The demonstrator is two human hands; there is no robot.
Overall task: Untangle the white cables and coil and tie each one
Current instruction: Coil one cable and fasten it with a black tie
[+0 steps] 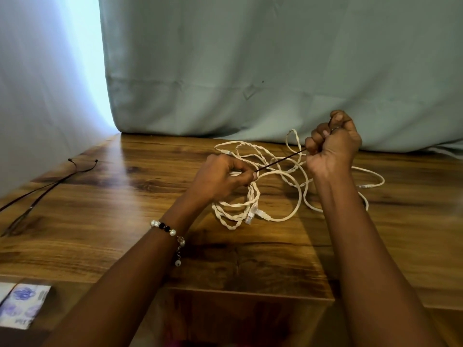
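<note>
1. The only printed thing near me is a card (21, 305) at the lower left edge, with blue-purple round stamps or patterns; its few letters are too blurred to read.
2. My left hand (220, 177) is curled closed, pinching one end of a thin dark string (280, 160) between thumb and fingertips.
3. My right hand (332, 144) is a raised fist wrapped round the other end of that string, which runs taut between my hands, rising toward the right.
4. The white cables (270, 196) lie in a loose tangle on the table (100, 246), under and between my hands; parts are twisted together in pairs, and clear plug ends (251, 215) show near the front of the heap.
5. My right forearm covers part of the cable loop on the right, so I cannot follow where it goes there.
6. Whether my left hand also touches the cables below it, I cannot tell.
7. More dark strings (50, 186) with knotted ends lie well apart at the far left, their near ends blurred.
8. A beaded bracelet (170, 232) sits on my left wrist.
9. The table is glossy wood-grain brown; a pale green curtain (250, 58) hangs behind it, with bright light at its left edge.
</note>
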